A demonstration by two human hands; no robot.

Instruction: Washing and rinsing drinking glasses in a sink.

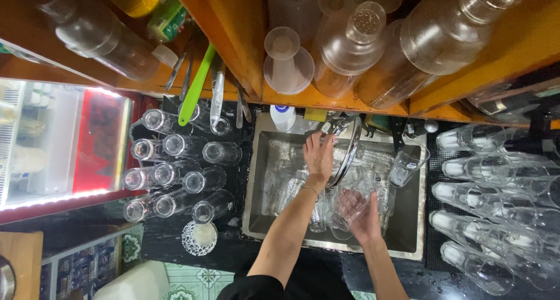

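Dim overall, with dark counters. The brightest light comes from the lit fridge [64, 142] at nine o'clock, which is blown out along its edges. Highlights glint on the upturned glasses [175, 172] and the steel sink [256, 177]. Wide-angle bending stretches the shelf [326, 96] at twelve o'clock.

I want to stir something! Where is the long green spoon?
In the head view, the long green spoon hangs at upper left from the orange shelf, among metal utensils, above the upturned glasses left of the sink.

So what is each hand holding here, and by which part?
The right hand grips a clear glass around its body, over the sink. The left hand rests on the faucet, holding no glass.
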